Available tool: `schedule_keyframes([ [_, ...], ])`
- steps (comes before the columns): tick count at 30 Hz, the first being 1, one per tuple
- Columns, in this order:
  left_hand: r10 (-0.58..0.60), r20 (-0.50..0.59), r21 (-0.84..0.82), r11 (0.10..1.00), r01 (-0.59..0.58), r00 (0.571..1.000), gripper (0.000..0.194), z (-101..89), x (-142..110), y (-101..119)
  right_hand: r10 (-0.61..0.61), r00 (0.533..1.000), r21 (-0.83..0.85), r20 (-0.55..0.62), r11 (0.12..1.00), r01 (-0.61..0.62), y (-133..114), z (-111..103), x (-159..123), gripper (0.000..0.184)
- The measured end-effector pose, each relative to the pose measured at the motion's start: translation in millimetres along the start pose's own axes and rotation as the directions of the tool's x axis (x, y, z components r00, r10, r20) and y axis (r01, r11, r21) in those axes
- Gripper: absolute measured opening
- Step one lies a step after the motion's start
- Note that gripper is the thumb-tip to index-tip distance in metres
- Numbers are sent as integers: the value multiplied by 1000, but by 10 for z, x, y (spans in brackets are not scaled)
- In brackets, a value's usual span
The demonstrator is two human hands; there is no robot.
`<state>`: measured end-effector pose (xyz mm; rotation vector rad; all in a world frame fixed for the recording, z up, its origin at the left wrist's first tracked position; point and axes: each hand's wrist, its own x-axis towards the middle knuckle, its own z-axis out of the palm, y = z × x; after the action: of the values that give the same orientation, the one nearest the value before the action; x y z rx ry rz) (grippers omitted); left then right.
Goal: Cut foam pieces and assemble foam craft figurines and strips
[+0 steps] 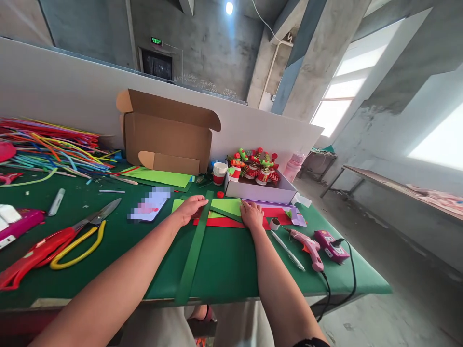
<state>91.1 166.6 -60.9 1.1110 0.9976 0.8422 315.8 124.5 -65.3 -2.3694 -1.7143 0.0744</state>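
My left hand (191, 208) has its fingers closed at the upper part of a long dark green paper strip (195, 248), which slants down to the table's front edge. My right hand (252, 214) lies with fingers stretched out on the stacked paper, at the end of a second dark green strip (226, 213). Light green paper (231, 205) and red paper (226, 222) lie beneath both hands. Just right of my right hand are a small paper roll (274, 223) and a white pen (288, 250).
Large scissors (68, 241) and a phone (150, 205) lie left. A pink glue gun (309, 248) and a corded purple power block (332, 246) are right. Behind stand paper cups (219, 173), a white box (260, 191) of red-green crafts, an open cardboard box (168, 140) and colourful pipe cleaners (58, 149).
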Motion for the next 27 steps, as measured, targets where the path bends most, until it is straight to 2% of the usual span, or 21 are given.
schedule_keyframes([
  [9,-7,10,27,1000,7,1000,43,-31,54,-43,30,999,-81,31,996,-27,-27,-12,2,45],
  [18,-13,20,26,1000,12,1000,41,-45,80,-59,37,999,-13,8,999,-37,4,-12,42,46],
  [24,-17,19,18,1000,17,1000,44,-28,37,-22,122,992,-2,-32,993,-122,27,-38,38,46],
  [27,-19,17,19,1000,19,1000,43,-26,28,-14,146,989,-17,13,989,-146,31,-25,30,44],
])
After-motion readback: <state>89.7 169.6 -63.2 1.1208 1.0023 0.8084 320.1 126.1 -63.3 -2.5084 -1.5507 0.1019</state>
